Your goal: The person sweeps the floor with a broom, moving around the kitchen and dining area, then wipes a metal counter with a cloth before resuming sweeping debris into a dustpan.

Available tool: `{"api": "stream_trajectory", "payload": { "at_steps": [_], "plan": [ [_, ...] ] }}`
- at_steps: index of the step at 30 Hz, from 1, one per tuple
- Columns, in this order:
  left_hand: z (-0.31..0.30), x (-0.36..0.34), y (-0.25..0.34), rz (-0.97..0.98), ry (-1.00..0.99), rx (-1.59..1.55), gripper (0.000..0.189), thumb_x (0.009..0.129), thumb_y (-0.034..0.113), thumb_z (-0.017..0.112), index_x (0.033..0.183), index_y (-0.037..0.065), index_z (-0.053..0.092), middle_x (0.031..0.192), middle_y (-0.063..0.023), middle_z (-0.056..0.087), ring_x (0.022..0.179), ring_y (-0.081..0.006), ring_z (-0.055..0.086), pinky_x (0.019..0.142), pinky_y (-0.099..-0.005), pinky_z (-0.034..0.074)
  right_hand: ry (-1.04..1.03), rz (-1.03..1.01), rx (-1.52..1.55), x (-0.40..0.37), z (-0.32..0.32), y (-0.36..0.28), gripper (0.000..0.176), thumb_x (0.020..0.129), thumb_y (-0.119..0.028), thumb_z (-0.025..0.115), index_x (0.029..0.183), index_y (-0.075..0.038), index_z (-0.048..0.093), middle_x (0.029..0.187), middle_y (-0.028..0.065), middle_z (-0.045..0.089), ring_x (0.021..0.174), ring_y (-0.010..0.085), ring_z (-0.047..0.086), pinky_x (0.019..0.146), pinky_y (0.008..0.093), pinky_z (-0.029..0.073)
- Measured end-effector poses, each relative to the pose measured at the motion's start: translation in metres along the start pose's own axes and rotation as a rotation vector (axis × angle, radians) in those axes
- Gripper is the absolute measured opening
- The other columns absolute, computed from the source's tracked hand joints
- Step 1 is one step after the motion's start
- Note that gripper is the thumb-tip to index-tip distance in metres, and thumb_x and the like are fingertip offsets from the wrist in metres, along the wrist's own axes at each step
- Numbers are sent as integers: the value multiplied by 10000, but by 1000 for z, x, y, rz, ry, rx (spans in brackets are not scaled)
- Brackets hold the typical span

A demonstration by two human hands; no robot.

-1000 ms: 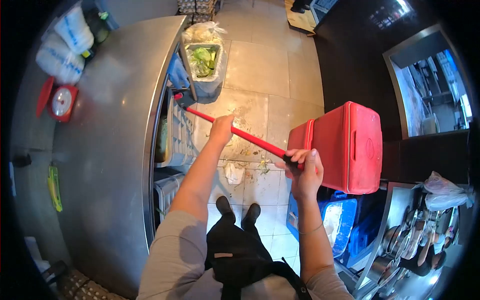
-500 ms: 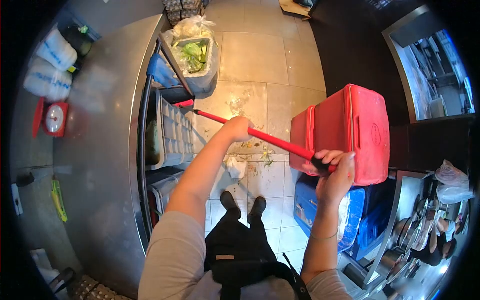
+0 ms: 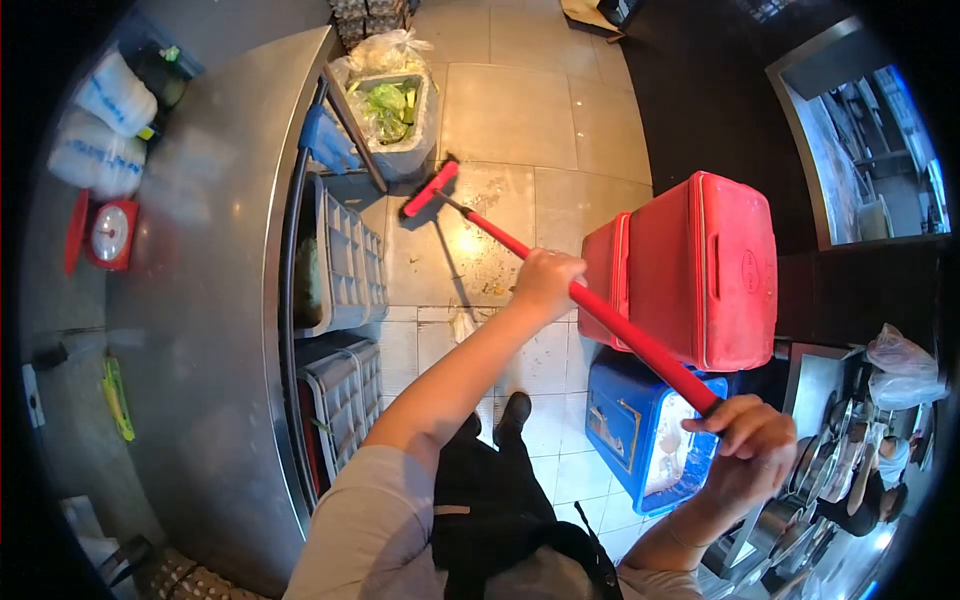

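A broom with a red handle (image 3: 640, 340) slants across the view, its red head with dark bristles (image 3: 432, 190) over the tiles near the bin. My left hand (image 3: 548, 285) is wrapped round the middle of the handle. At the handle's black end, my right hand (image 3: 752, 445) closes on the grip, with its fingertips curled. Small scraps (image 3: 495, 280) are scattered on the floor below the handle. A crumpled white piece (image 3: 463, 326) lies beside my left forearm, partly hidden by it.
To the left are a long steel counter (image 3: 220, 250) and grey crates (image 3: 350, 260). Ahead stands a lined bin (image 3: 425, 135) holding greens. Red coolers (image 3: 735, 270) and a blue cooler (image 3: 615, 425) are on the right. A person (image 3: 868, 500) is at far right.
The broom head has come out from beside the crate onto the open floor, farther right and forward. Both hands have shifted right, the right one also lower. The white piece shows less.
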State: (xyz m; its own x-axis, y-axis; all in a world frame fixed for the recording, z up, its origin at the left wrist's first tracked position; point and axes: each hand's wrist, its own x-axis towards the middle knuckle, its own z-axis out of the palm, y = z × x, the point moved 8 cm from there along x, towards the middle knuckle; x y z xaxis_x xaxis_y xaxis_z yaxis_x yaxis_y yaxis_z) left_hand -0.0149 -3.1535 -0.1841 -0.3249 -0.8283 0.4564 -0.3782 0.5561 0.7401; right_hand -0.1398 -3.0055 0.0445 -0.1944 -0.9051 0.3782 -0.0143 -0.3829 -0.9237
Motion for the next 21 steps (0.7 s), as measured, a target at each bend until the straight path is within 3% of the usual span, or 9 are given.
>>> {"api": "stream_trajectory", "payload": {
  "at_steps": [5, 8, 10, 12, 16, 17, 18, 20, 21],
  "plan": [
    [3, -56, -63, -160, 14, 45, 172, 605, 95, 599, 519, 76, 452, 524, -103, 513, 542, -309, 540, 548, -403, 415, 2, 164, -47, -13, 24, 53, 318, 917, -136, 425, 635, 7, 464, 569, 102, 460, 582, 253, 529, 500, 371, 516],
    [26, -73, -33, -190, 59, -135, 188, 623, 116, 598, 528, 76, 441, 534, -105, 512, 551, -308, 537, 556, -404, 410, -156, 24, -189, -11, 28, 16, 277, 900, -139, 463, 660, -3, 476, 552, 87, 455, 544, 251, 529, 494, 351, 492],
    [20, -58, 14, -150, 98, -101, 183, 636, 132, 594, 549, 76, 443, 543, -98, 509, 561, -307, 533, 569, -402, 404, -188, -28, -173, -4, 19, -16, 328, 914, -243, 476, 666, -30, 454, 546, 87, 465, 537, 254, 538, 462, 339, 490],
    [11, -43, 40, -136, 160, -103, 174, 641, 131, 583, 557, 83, 438, 550, -93, 507, 566, -300, 531, 578, -403, 397, -212, 10, -182, 0, 12, -39, 423, 907, -392, 455, 691, -28, 437, 577, 87, 473, 616, 245, 561, 515, 385, 553],
    [-27, -48, 83, -115, 301, -44, 174, 637, 128, 572, 541, 101, 429, 544, -83, 506, 563, -293, 535, 566, -400, 391, -356, -72, -1, -12, -4, -84, 419, 899, -417, 457, 735, -32, 437, 605, 88, 505, 613, 235, 586, 490, 400, 554],
    [-32, -56, 82, -144, 342, -19, 178, 634, 131, 573, 536, 105, 426, 543, -82, 506, 564, -292, 536, 564, -397, 390, -294, -41, -40, -15, -12, -81, 411, 903, -419, 448, 753, -36, 446, 606, 93, 506, 615, 239, 595, 493, 393, 556],
    [-35, -66, 81, -173, 384, 5, 183, 631, 133, 574, 532, 110, 423, 542, -80, 507, 565, -290, 538, 562, -394, 389, -218, 5, -90, -17, -20, -68, 400, 903, -406, 452, 785, -24, 459, 618, 109, 515, 630, 259, 597, 546, 406, 549],
    [-24, -92, 56, -290, 434, 56, 198, 635, 104, 571, 522, 101, 408, 532, -89, 498, 527, -299, 520, 529, -401, 379, -23, -161, -390, -16, -35, -36, 336, 875, -300, 498, 724, 0, 480, 657, 153, 566, 664, 309, 597, 707, 452, 493],
    [-11, -100, 50, -319, 463, 119, 201, 632, 100, 577, 525, 94, 408, 537, -92, 501, 533, -301, 522, 534, -406, 382, -76, -86, -284, -12, -32, -16, 319, 865, -262, 500, 668, -13, 478, 633, 154, 569, 676, 300, 599, 765, 487, 474]
  ]
}}
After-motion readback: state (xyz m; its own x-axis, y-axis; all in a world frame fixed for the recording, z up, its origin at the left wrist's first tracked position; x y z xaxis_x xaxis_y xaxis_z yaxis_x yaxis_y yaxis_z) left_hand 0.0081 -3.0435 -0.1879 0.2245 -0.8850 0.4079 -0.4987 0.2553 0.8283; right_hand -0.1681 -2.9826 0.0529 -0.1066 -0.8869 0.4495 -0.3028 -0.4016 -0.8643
